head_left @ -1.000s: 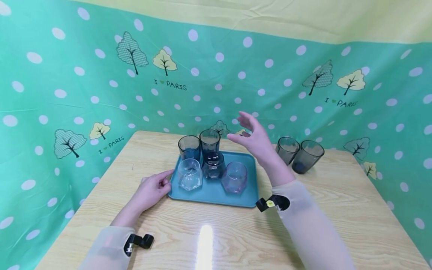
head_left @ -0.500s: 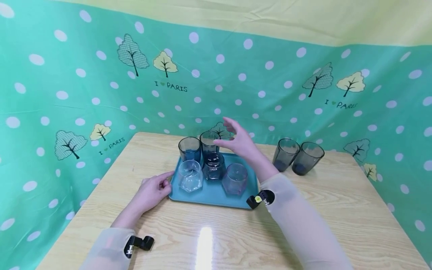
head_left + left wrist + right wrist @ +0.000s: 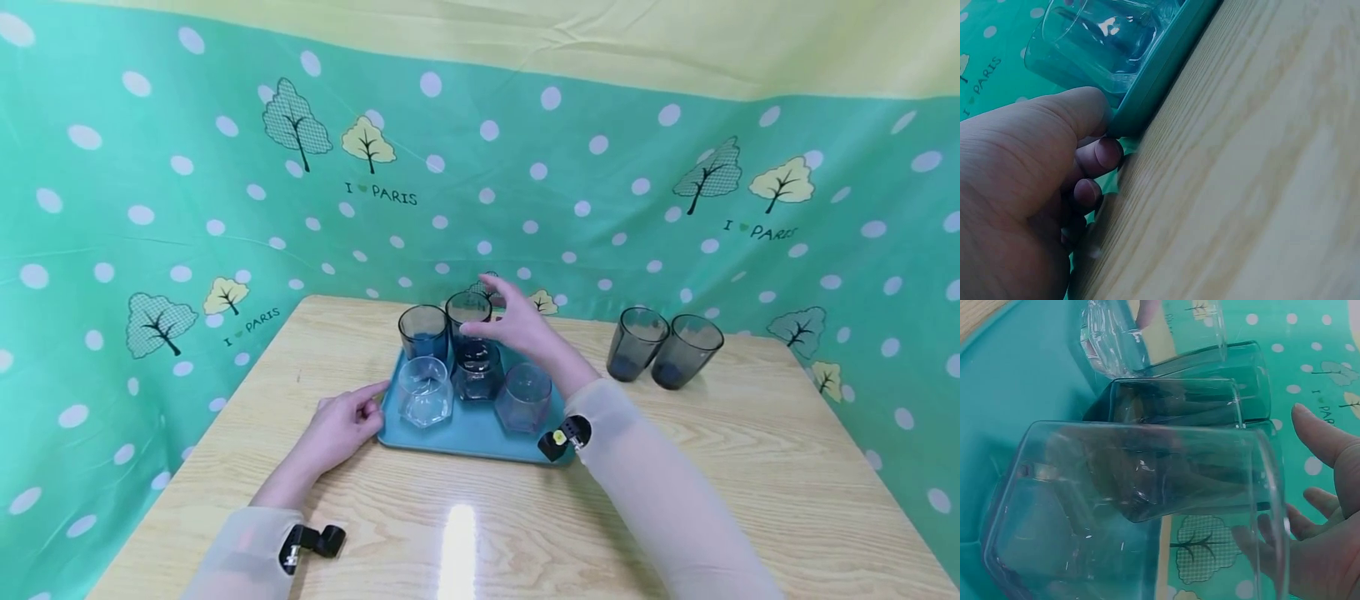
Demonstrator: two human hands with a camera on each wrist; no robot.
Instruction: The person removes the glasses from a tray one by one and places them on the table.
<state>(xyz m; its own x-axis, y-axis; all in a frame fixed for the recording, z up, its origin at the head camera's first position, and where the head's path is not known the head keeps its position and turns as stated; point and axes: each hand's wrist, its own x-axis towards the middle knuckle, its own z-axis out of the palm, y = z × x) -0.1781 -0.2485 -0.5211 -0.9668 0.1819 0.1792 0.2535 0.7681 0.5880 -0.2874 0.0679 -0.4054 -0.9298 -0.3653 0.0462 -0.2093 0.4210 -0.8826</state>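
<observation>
My left hand (image 3: 341,425) is at the left edge of a blue-green tray (image 3: 465,437). In the left wrist view its fingers pinch the tray's rim (image 3: 1147,94). My right hand (image 3: 519,327), thumb and fingers spread apart, reaches over the tray beside a tall smoky glass (image 3: 463,307) at the back. Left of that glass is another tall smoky glass (image 3: 422,335). In front stand a clear hexagonal-based glass (image 3: 424,396), a short dark glass (image 3: 478,379) and a pinkish clear glass (image 3: 522,400), which fills much of the right wrist view.
Two tall grey glasses (image 3: 636,346) stand side by side on the wooden table (image 3: 750,467) to the right of the tray. A green dotted curtain (image 3: 600,183) with trees hangs behind the table.
The right hand has moved left and slightly down, from above the tray's right side to the tall glass at the back. The left hand stays at the tray's edge.
</observation>
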